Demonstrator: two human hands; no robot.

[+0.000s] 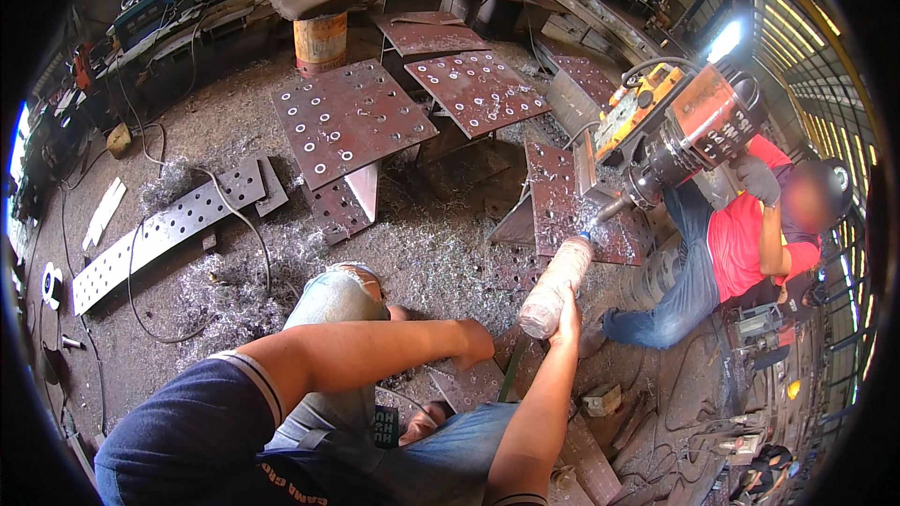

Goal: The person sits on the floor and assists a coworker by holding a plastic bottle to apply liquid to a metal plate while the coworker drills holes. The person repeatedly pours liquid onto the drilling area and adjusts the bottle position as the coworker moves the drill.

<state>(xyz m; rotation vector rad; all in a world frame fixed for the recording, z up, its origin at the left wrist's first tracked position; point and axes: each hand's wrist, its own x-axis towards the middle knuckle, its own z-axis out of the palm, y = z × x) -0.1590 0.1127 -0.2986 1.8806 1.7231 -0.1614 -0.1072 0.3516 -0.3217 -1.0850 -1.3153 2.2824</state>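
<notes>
My right hand [565, 320] is wrapped round the lower part of a dirty, cloudy plastic bottle [557, 289]. The bottle tilts away, its blue-tipped end close to the cutter [614, 208] of a large orange-and-yellow magnetic drill [689, 122]. That drill stands on a reddish-brown steel plate [553, 178] with drilled holes. My left hand [475, 345] is curled in front of my knees, left of the bottle; its fingertips are hidden, so anything in it cannot be made out. A co-worker's gloved hand [757, 178] is at the drill's far right side.
Perforated steel plates [352, 122] stand ahead, another plate [478, 89] beside them. A long perforated strip [169, 234] lies left, with a cable [225, 192] across it. Metal shavings [239, 309] litter the ground. A co-worker [745, 239] sits at the right. A padded stool [320, 0] stands behind.
</notes>
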